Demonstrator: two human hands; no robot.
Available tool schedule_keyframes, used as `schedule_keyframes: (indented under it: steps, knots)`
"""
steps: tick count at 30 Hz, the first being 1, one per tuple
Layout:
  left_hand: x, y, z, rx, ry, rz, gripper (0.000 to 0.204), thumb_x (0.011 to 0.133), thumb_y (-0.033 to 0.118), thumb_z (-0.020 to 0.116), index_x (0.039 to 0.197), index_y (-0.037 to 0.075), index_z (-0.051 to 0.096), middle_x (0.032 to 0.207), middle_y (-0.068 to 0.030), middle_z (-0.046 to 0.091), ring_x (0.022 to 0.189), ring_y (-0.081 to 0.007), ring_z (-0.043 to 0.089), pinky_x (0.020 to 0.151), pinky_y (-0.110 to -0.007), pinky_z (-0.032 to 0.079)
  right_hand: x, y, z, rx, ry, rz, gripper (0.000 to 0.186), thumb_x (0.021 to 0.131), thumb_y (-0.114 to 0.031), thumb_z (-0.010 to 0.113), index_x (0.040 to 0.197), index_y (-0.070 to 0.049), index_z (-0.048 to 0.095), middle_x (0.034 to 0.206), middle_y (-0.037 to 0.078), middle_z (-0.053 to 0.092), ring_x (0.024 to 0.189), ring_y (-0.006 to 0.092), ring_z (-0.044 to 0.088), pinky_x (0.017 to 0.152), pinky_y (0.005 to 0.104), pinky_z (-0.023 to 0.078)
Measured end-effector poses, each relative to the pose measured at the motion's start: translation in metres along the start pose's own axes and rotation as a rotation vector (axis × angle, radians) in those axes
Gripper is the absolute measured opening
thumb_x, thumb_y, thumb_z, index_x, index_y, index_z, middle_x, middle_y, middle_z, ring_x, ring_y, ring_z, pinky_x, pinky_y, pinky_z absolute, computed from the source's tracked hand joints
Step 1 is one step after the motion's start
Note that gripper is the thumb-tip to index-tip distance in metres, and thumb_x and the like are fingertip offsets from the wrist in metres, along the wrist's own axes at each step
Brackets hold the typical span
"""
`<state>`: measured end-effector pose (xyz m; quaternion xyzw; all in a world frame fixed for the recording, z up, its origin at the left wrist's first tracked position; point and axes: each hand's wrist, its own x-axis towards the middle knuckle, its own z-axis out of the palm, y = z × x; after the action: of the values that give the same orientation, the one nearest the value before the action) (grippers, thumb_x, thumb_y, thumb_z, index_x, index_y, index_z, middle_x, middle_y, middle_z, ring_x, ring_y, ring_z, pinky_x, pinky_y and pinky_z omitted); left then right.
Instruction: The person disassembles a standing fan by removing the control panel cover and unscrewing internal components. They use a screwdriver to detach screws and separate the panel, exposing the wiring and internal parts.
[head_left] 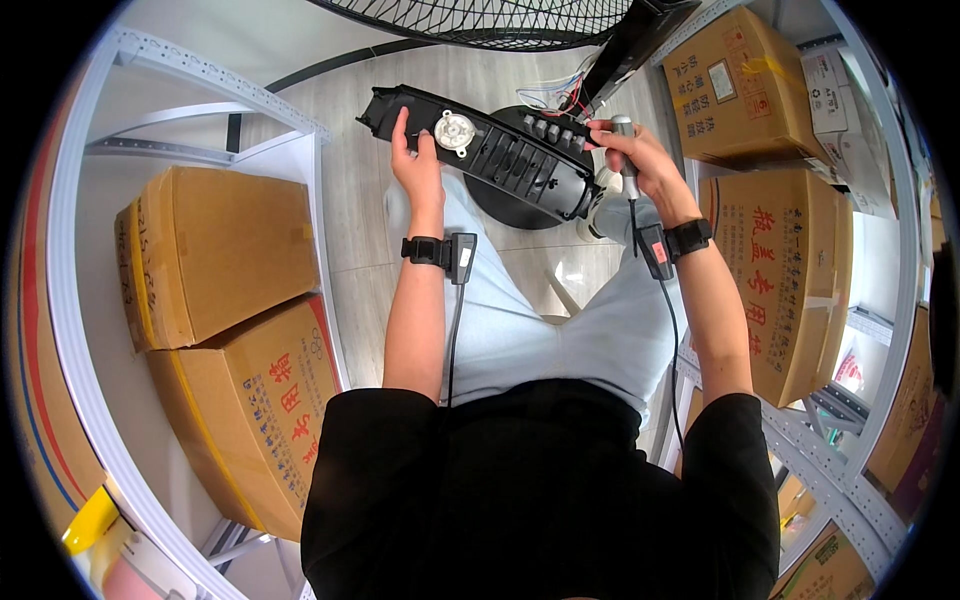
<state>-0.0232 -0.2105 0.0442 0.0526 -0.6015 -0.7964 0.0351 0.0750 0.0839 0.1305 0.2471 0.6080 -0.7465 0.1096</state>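
A long black plastic housing (500,150) is held tilted above my knees, its ribbed inner side facing up. My left hand (418,175) grips its left part, with fingers lying over the surface. Beside those fingers a round white part with screw lugs (455,132) sits in the housing. My right hand (652,165) holds a screwdriver (624,128) with a grey handle, its dark shaft pointing down toward my wrist. The right fingertips also touch the end of a row of dark push-button switches (553,131) at the housing's upper edge.
Thin coloured wires (560,96) run near a black post (632,52). Beyond is a black fan grille (490,22); a round black base (515,207) stands under the housing. Shelves with cardboard boxes (235,250) flank me. Cables hang from both wrist straps (428,251).
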Motion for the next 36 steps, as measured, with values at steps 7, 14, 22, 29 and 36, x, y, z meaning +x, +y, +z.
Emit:
schedule_keyframes:
  steps: [7,14,22,29,36]
  knots:
    - [-0.001,0.002,0.001,0.025,0.007,-0.012,0.047,0.093,0.0,0.054,0.139,0.01,0.054,0.115,-0.007,0.063,0.091,-0.0117,0.061,0.068,-0.024,0.054,-0.02,0.002,0.01,-0.108,-0.028,-0.097,0.032,0.085,-0.007,0.074,0.116,-0.002,0.066,0.085,-0.001,0.066,0.059,0.0027,0.05,0.052,0.0182,0.039]
    - [0.0,0.002,0.0,0.046,0.011,0.005,0.047,0.093,0.0,0.053,0.139,0.011,0.054,0.114,-0.0066,0.063,0.09,-0.0117,0.061,0.065,-0.024,0.053,-0.024,0.004,0.014,-0.121,-0.036,-0.136,0.031,0.084,-0.007,0.074,0.114,-0.002,0.066,0.088,-0.001,0.066,0.06,0.0031,0.051,0.053,0.0188,0.039]
    - [-0.002,0.004,0.003,0.013,0.006,-0.009,0.046,0.093,0.0,0.053,0.138,0.011,0.054,0.112,-0.0065,0.063,0.088,-0.0108,0.061,0.063,-0.024,0.053,-0.028,0.002,0.016,-0.083,-0.031,-0.109,0.029,0.085,-0.007,0.074,0.112,-0.001,0.066,0.084,-0.001,0.066,0.06,0.0033,0.05,0.053,0.0186,0.039]
    - [-0.003,0.004,0.006,-0.024,-0.002,0.003,0.044,0.094,0.0,0.054,0.137,0.01,0.055,0.112,-0.0067,0.063,0.084,-0.0103,0.061,0.06,-0.023,0.053,-0.029,-0.001,0.022,-0.077,-0.033,-0.117,0.028,0.085,-0.008,0.074,0.112,-0.002,0.066,0.084,0.0,0.067,0.059,0.0036,0.05,0.054,0.0185,0.039]
    - [0.001,-0.005,0.003,-0.022,-0.006,0.025,0.042,0.095,0.002,0.055,0.136,0.008,0.055,0.118,-0.0064,0.062,0.09,-0.0107,0.061,0.067,-0.023,0.053,-0.034,-0.003,0.035,-0.174,0.027,-0.208,0.024,0.084,-0.01,0.077,0.105,-0.002,0.069,0.081,-0.002,0.066,0.059,0.0035,0.051,0.053,0.0192,0.04]
